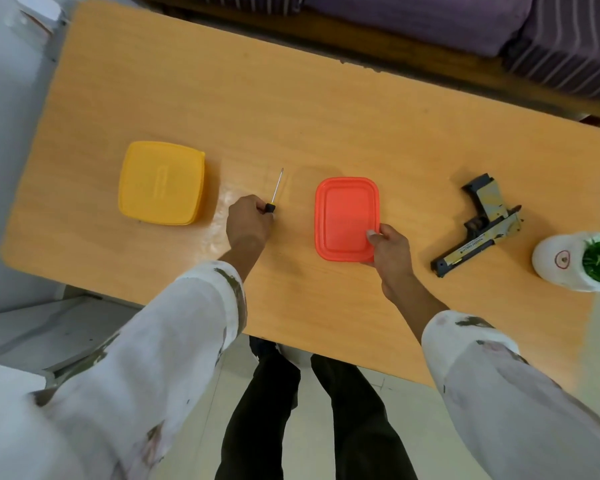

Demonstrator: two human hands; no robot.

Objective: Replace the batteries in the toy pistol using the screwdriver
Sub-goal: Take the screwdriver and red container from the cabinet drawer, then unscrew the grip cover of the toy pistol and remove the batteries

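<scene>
The toy pistol (481, 224), black and worn yellow, lies flat on the wooden table (291, 109) at the right, untouched. My left hand (248, 221) grips the black handle of a thin screwdriver (276, 189); its metal shaft points away from me, low over the table. My right hand (390, 249) holds the near right corner of a red rectangular lidded box (345, 218) in the middle, thumb on the lid. A yellow square lidded box (160, 181) sits to the left. No batteries are visible.
A white pot with a green plant (577, 263) stands at the table's right end, close to the pistol's muzzle. Purple striped cushions (499, 26) lie beyond the far edge. My legs show below the near edge.
</scene>
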